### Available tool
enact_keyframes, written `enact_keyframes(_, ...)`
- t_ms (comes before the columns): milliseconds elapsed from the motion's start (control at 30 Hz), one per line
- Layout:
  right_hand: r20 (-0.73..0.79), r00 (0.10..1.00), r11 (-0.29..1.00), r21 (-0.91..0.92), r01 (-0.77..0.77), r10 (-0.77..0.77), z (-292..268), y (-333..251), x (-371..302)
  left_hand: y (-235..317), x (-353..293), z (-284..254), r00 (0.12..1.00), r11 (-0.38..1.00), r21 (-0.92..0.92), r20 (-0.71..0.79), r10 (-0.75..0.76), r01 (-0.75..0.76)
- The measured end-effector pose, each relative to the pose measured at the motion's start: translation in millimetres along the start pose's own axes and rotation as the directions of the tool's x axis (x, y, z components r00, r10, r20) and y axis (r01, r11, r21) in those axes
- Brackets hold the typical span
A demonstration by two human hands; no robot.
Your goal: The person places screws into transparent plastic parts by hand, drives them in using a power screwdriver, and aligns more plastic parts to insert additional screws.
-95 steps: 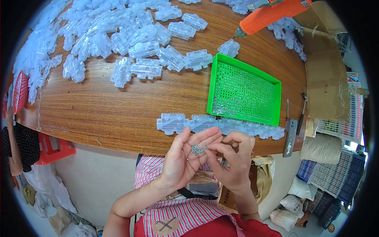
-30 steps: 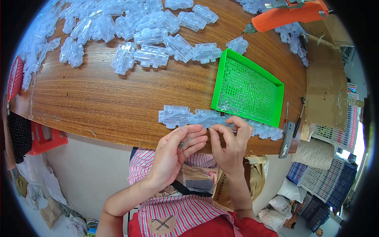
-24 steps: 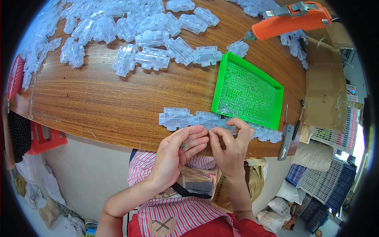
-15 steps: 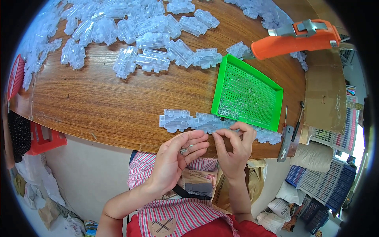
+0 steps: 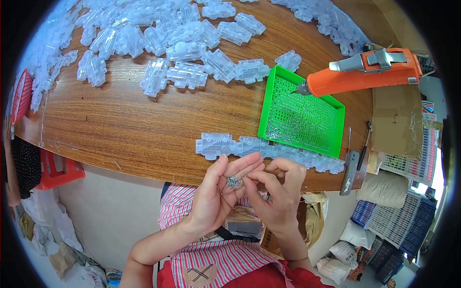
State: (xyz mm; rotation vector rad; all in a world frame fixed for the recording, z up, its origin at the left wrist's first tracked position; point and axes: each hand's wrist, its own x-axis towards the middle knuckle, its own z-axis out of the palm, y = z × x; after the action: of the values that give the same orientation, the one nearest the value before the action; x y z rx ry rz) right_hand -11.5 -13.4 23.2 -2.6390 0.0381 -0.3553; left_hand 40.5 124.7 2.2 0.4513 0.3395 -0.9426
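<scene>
My left hand [image 5: 207, 204] is cupped palm up at the table's near edge, with several small silver screws [image 5: 234, 182] in it. The thumb and forefinger of my right hand [image 5: 279, 198] pinch at the edge of that palm, on what looks like one screw. Just beyond both hands, a row of clear plastic car-shaped housings [image 5: 216, 144] lies along the table, its middle partly hidden by my right fingers. Against the row's far side stands a green tray [image 5: 340, 126] with a holed floor, holding many more screws.
An orange electric screwdriver [image 5: 360, 82] hangs over the tray, tip down-left. Many loose clear housings [image 5: 187, 75] are heaped across the table's far side. A grey-handled tool [image 5: 349, 173] and a dark thin screwdriver [image 5: 365, 146] lie at right. A red basket [image 5: 21, 96] stands far left.
My right hand has moved from the housings back to my left palm, which has opened wider and shows more screws. The orange screwdriver has swung down and now hangs over the tray.
</scene>
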Motion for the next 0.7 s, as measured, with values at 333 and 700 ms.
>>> enact_keyframes(333,-0.009,0.998,0.997,0.038,-0.068,0.068,3.4,-3.2,2.7,-3.9,0.5,-1.1,0.999,0.999,0.036,-0.036,0.012,-0.01)
enact_keyframes(700,-0.007,0.988,0.954,0.259,-0.149,0.156,8.9,5.2,3.5,-3.8,-2.2,-9.2,0.999,0.997,-0.07,-0.044,-0.033,0.03)
